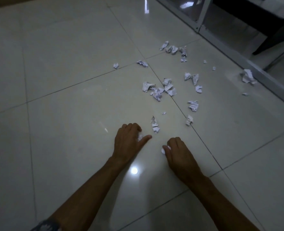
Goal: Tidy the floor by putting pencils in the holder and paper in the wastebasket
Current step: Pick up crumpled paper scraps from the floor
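Several crumpled white paper scraps lie scattered over the glossy tiled floor (pixel 71 80), most of them ahead and to the right. My left hand (pixel 128 140) is low over the floor with fingers curled round a small paper scrap (pixel 140 137), thumb stretched out. My right hand (pixel 176 149) grips another small paper ball (pixel 163 150) at its thumb side. A torn paper piece (pixel 155 126) lies just beyond and between both hands. No pencils, holder or wastebasket appear in view.
A paper cluster (pixel 159 90) sits mid-floor, another paper group (pixel 173 49) farther back, and one big paper wad (pixel 247 76) by the metal frame rail (pixel 263 70) at right. Dark furniture legs (pixel 271 39) stand behind the rail. The floor's left side is bare tile.
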`<action>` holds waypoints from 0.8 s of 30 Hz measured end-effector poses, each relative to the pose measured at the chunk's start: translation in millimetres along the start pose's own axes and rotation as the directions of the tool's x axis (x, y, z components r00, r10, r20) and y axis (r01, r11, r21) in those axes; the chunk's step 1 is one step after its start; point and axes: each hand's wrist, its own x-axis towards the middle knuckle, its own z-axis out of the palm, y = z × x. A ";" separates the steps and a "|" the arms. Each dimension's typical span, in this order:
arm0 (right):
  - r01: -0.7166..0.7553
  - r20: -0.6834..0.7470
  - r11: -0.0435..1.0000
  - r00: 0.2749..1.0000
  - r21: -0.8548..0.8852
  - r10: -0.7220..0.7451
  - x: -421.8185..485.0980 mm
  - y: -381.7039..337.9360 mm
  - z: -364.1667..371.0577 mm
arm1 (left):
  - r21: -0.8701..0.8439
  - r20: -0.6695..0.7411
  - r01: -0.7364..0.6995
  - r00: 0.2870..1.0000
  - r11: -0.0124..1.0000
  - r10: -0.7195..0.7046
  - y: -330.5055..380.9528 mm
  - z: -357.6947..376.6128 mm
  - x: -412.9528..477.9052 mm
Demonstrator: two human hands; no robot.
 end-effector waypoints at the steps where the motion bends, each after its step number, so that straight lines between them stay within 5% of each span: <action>1: -0.071 -0.009 0.989 0.997 0.133 0.073 4.0 -2.1 -5.4 | 0.027 -0.003 -0.032 0.999 0.999 0.032 -1.0 1.1 -1.1; 3: -0.143 -0.007 0.916 0.988 0.375 0.157 15.7 -4.2 -15.5 | 0.056 0.001 -0.108 0.994 0.993 0.108 -2.6 3.2 -6.6; 5: -0.145 0.000 0.904 0.987 0.402 0.158 29.6 -5.0 -22.0 | 0.029 0.012 -0.142 0.990 0.989 0.142 -3.9 2.4 -11.8; 12: -0.175 0.010 0.979 0.985 0.106 0.175 58.4 -8.6 0.6 | -0.286 0.031 0.079 0.997 0.955 -0.073 1.8 -16.7 -14.6; 18: -0.043 -0.170 0.998 0.985 -0.035 0.036 42.9 -14.3 15.4 | -0.375 0.025 0.123 0.992 0.919 -0.123 18.7 -21.9 30.1; 20: 0.015 -0.181 0.998 0.983 0.061 -0.004 30.4 -10.9 17.2 | -0.373 0.071 0.110 0.993 0.921 -0.089 27.1 -16.2 46.8; 24: -0.156 -0.068 0.848 0.973 0.506 0.220 11.1 -3.2 -3.0 | -0.217 0.181 0.076 0.983 0.973 -0.036 35.9 0.4 59.9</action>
